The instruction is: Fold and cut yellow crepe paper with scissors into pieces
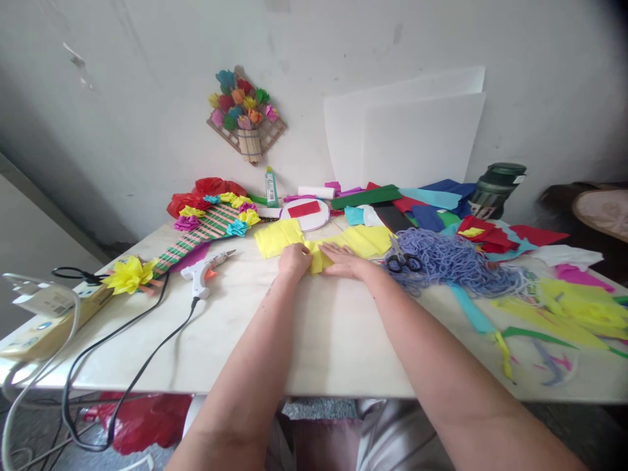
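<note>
Head view is showing both hands pressing on a yellow paper sheet [318, 252] at mid-frame on the white table [314, 340]: the left hand [294, 260] is curling loosely over its near edge and the right hand [345, 259] is lying flat and open on it, so neither is gripping anything. Judging by the layout, folding is only beginning, since the sheet is lying mostly spread while finished paper flowers [216, 212] are already sitting on the striped mat [196, 237] at left, with scissors [403, 260] and blue yarn [456, 263] waiting to the right. Containers are few: a dark green jar [495, 190] is standing at upper right, its contents hidden, and a glue bottle [271, 188] is standing upright behind the sheet.
</note>
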The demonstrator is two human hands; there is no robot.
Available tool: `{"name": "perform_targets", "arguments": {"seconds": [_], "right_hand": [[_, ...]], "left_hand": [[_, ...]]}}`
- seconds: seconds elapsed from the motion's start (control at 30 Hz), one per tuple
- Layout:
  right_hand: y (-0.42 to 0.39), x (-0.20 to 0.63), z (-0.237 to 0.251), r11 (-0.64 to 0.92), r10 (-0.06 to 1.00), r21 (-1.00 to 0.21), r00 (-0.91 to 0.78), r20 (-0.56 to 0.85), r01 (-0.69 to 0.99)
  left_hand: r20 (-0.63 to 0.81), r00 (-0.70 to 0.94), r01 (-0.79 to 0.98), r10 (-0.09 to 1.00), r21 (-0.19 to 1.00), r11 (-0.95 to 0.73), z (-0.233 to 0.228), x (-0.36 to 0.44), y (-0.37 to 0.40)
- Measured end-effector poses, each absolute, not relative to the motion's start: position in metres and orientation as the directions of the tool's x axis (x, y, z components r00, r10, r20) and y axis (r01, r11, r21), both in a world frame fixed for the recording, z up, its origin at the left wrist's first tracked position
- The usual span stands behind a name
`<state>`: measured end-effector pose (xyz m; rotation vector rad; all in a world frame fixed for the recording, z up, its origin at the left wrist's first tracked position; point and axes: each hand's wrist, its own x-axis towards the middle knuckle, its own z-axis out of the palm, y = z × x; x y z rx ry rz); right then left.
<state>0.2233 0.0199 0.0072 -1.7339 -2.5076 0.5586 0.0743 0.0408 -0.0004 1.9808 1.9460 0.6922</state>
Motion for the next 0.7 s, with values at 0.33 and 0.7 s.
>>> {"name": "perform_targets", "arguments": {"seconds": [0.33, 0.7], "right_hand": [[0.038, 0.247, 0.004, 0.326, 0.941, -0.407, -0.254, 0.222, 0.853], [0.029, 0.225, -0.004, 0.519, 0.855, -0.252, -0.487, 0.179, 0.817]], "left_hand": [[0.149, 0.001, 0.887, 0.989, 0.456, -0.07, -0.006, 0.076, 0.042], [0.154, -0.001, 0.909, 0.988, 0.412, -0.063, -0.006, 0.079, 0.039]]}}
